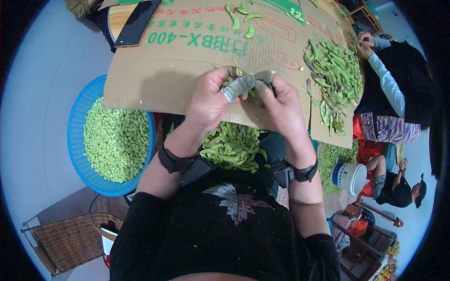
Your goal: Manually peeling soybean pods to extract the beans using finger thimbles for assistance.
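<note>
My left hand (209, 99) and my right hand (284, 102) meet above the near edge of a flattened cardboard sheet (164, 79). Grey cloth finger covers (240, 87) wrap some of the fingers. Both hands are closed, pinching at a green bean pod (238, 71) whose tip pokes up between them; the fingers hide most of it. Below them, a heap of green pods (233, 149) lies in front of my body. To the left stands a blue plastic basket (73, 140) full of shelled pale green beans (116, 145).
A pile of pods (335, 70) covers the cardboard's right side, and a few pods (249, 31) lie at its far edge. A phone (138, 23) rests far left. On the right are two people, a white bucket (349, 177), red stools and a cart. A wicker chair (65, 246) stands lower left.
</note>
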`<act>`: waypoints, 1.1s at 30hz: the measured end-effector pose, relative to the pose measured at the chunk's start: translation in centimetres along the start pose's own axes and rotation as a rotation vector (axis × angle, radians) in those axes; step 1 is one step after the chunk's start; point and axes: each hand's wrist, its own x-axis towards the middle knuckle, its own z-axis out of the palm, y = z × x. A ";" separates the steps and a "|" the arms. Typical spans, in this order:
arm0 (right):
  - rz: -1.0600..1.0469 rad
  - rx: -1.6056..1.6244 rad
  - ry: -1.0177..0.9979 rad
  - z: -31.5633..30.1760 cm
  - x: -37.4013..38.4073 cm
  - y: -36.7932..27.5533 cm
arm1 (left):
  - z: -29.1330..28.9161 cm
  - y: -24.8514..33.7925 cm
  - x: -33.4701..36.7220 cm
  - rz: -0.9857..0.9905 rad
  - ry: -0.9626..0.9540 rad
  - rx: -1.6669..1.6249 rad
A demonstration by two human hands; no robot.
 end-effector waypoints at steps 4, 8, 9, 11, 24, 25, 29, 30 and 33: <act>0.319 0.105 -0.220 -1.8 2.3 -0.1 | -1.4 0.9 0.7 -0.065 -0.085 -0.113; -0.044 -0.561 -0.102 -3.4 8.8 1.5 | -0.9 1.8 1.0 -0.040 -0.102 0.114; -0.043 -0.566 -0.086 -3.6 10.6 1.9 | -0.4 1.9 1.3 -0.042 -0.149 0.211; -0.213 -0.898 0.096 -2.7 13.3 2.6 | 0.4 1.8 1.9 -0.025 -0.209 0.336; -0.202 -0.908 -0.204 -3.2 7.7 1.5 | -0.3 2.4 2.8 0.341 -0.479 0.998; -0.197 -0.912 -0.196 -3.8 7.2 2.0 | 0.0 2.5 2.4 0.314 -0.465 0.981; -0.111 -0.354 -0.190 -5.0 5.4 1.5 | 0.7 3.1 1.2 -0.043 -0.439 0.829; 0.128 -0.046 -0.179 -5.2 5.0 0.6 | 0.6 2.7 1.3 -0.077 -0.352 0.703; 0.462 0.592 -0.167 -4.6 3.1 -0.3 | 0.5 2.7 1.9 -0.071 -0.197 0.504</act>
